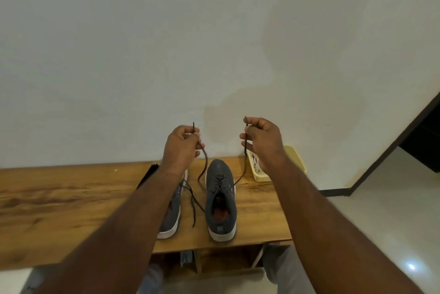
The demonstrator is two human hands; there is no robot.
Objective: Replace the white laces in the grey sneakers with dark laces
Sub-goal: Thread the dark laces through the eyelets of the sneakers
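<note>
A: How are the arms set?
B: Both reach forward, bare to the elbow, wrists raised level with each other and apart.

A: And the hands?
B: The left hand [182,142] pinches one end of the dark lace [202,170]; the right hand [260,137] pinches the other end, fingers curled.

Plain pale wall [166,43], wooden bench [59,203] against it, glossy light floor [381,234], dark doorway [423,146] at right
</note>
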